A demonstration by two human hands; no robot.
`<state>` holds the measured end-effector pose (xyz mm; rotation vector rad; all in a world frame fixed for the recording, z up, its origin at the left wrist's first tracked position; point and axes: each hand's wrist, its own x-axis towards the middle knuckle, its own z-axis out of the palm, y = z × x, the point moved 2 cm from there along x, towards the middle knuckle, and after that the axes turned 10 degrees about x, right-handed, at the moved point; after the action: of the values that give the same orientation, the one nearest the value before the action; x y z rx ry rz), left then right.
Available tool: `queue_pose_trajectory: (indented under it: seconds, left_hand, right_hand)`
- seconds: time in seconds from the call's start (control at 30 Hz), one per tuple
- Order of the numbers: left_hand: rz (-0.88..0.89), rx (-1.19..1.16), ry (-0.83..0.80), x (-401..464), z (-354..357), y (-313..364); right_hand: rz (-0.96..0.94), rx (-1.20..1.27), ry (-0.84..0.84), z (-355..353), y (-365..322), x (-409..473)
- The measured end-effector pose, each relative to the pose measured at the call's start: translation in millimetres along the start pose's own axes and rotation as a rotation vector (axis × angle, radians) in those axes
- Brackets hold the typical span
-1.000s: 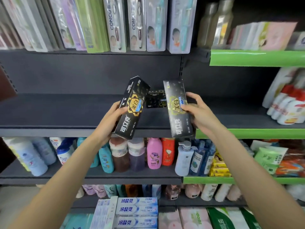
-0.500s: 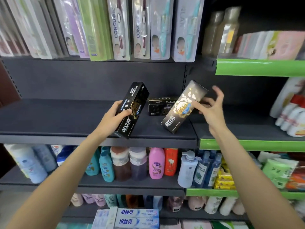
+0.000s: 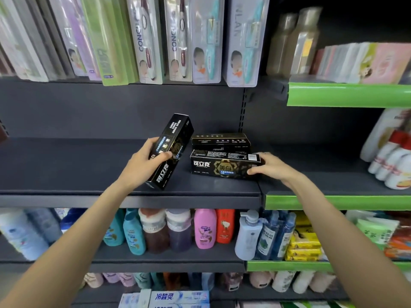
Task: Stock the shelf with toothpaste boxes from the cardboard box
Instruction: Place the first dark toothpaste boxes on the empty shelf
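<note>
My left hand (image 3: 145, 164) grips a black toothpaste box (image 3: 171, 147) tilted upright, its lower end just above the dark grey shelf (image 3: 66, 170). My right hand (image 3: 272, 166) holds the right end of a second black box (image 3: 220, 166), which lies flat and lengthwise on the shelf with its gold logo facing me. Behind it lies a third black box (image 3: 220, 141), close to the shelf's back wall. The cardboard box is out of view.
Toothbrush packs (image 3: 178, 38) hang above the shelf. White bottles (image 3: 391, 156) stand at the right on a green-edged shelf (image 3: 333, 202). Shampoo bottles (image 3: 204, 228) fill the shelf below. Blue-and-white toothpaste boxes (image 3: 178, 297) lie at the bottom.
My right hand has turned its box from tilted in the air to flat on the shelf in front of the rear box. My left hand has moved its box slightly further in.
</note>
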<state>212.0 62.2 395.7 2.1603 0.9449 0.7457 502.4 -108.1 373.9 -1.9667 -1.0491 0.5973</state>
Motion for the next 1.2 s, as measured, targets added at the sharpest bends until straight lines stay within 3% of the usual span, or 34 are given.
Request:
queue_pose_trajectory:
  seconds: [0.07, 0.23, 0.37, 0.5, 0.73, 0.9, 1.07, 1.2]
  left_hand:
    - [0.007, 0.072, -0.002, 0, 1, -1]
    - [-0.005, 0.199, 0.008, -2, -1, -2]
    - [-0.044, 0.198, 0.035, -3, -7, -6]
    - [-0.081, 0.186, 0.055, -7, -9, -10]
    - [-0.103, 0.122, 0.048, -12, -6, -11]
    - [-0.126, 0.074, 0.053, -14, -2, -15]
    - [-0.118, 0.038, 0.049, -10, -2, -16]
    - [-0.125, 0.012, 0.043, -7, -1, -21]
  right_hand:
    - [-0.031, -0.081, -0.028, -1, -18, 14]
    - [-0.454, -0.24, -0.023, 16, -85, 61]
    - [-0.473, -0.655, -0.197, 57, -115, 102]
    - [-0.464, -0.863, -0.253, 80, -129, 118]
    - [-0.455, -0.903, -0.276, 73, -123, 117]
    - [-0.562, -0.909, -0.26, 74, -118, 109]
    - [-0.591, -0.772, -0.371, 69, -116, 109]
    - [-0.56, -0.837, -0.415, 77, -123, 115]
